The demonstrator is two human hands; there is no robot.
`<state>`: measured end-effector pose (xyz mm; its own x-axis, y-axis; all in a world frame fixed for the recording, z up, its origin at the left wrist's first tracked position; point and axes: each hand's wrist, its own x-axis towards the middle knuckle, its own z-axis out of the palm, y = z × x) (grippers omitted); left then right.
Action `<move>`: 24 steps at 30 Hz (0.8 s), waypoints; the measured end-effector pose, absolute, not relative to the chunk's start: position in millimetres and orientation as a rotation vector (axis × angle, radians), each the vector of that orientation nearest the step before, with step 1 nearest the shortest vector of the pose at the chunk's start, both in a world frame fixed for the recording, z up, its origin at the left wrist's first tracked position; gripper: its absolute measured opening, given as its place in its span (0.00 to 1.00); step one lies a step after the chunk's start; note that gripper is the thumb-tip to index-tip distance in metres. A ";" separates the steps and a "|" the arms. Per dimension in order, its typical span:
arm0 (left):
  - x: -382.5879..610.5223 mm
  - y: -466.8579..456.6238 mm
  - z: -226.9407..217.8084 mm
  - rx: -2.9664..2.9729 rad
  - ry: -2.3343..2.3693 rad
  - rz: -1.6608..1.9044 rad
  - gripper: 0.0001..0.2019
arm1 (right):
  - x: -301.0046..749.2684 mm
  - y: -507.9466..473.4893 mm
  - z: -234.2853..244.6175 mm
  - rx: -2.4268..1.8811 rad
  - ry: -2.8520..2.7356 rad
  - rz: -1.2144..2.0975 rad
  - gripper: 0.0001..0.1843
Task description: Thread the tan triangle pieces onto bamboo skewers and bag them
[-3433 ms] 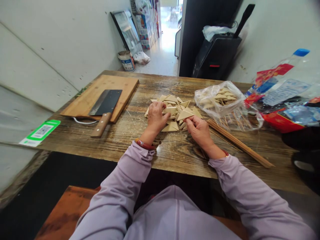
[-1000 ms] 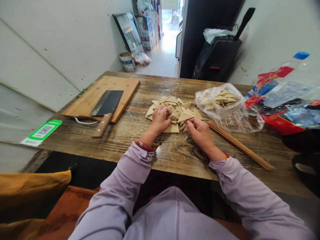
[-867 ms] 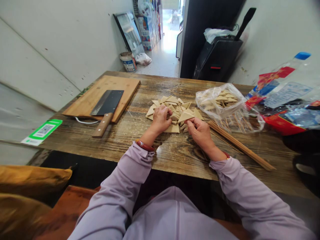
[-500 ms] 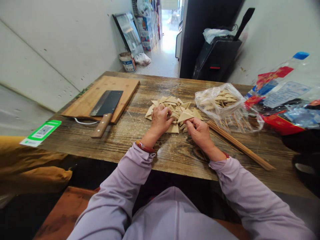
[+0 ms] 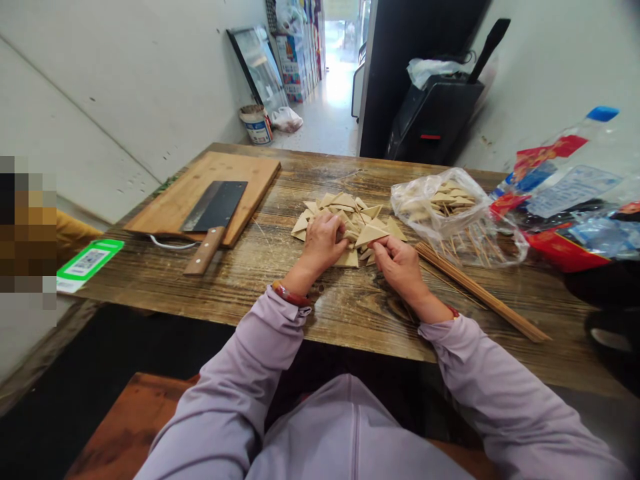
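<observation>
A heap of tan triangular tofu pieces (image 5: 345, 203) lies on the wooden table (image 5: 260, 273) in front of me. My left hand (image 5: 321, 241) rests on the near left side of the heap, fingers curled round one piece. My right hand (image 5: 399, 261) is closed on a triangular piece (image 5: 371, 233) at the heap's right edge; I cannot tell whether a skewer runs through it. Both arms wear pale purple sleeves.
Bamboo skewers (image 5: 480, 290) lie to the right of my right hand. Behind them is a clear plastic bag (image 5: 453, 210) of skewered pieces. A cleaver (image 5: 213, 213) rests on a cutting board (image 5: 197, 190) at the left. Bottles and packets (image 5: 565, 193) crowd the right side. A person in yellow (image 5: 70, 233) is at the left edge.
My left hand has curled its fingers over a piece at the heap's near edge. The right hand has kept its hold. The person in yellow has moved along the left edge.
</observation>
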<state>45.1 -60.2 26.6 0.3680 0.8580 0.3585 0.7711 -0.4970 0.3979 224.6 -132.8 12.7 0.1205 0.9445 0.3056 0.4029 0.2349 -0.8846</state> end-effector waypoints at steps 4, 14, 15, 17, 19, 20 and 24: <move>45.5 -60.4 28.3 2.395 1.439 0.850 0.08 | 225.4 -133.0 12.3 -1.339 -1.456 0.660 0.14; 34.1 -52.1 36.2 1.063 0.988 1.242 0.17 | 223.7 -136.0 16.1 -1.305 -1.458 0.688 0.14; 33.3 -52.3 37.2 1.008 0.968 1.236 0.17 | 223.0 -137.2 17.0 -1.300 -1.467 0.694 0.14; 32.4 -52.6 38.9 0.925 0.929 1.232 0.15 | 221.6 -140.3 19.1 -1.293 -1.493 0.710 0.15; 31.9 -53.0 40.8 0.851 0.895 1.229 0.14 | 220.3 -143.4 20.9 -1.287 -1.533 0.717 0.14; 31.9 -53.4 42.0 0.822 0.886 1.223 0.14 | 219.7 -144.8 21.5 -1.282 -1.560 0.717 0.14; 32.5 -56.0 48.6 0.753 0.898 1.177 0.11 | 217.9 -147.2 20.3 -1.263 -1.659 0.698 0.13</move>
<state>32.5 -56.0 48.6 0.1340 0.9730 -0.1877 -0.4387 0.2281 0.8692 217.9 -147.2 20.3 -0.0642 0.9448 0.3213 0.4311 0.3166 -0.8449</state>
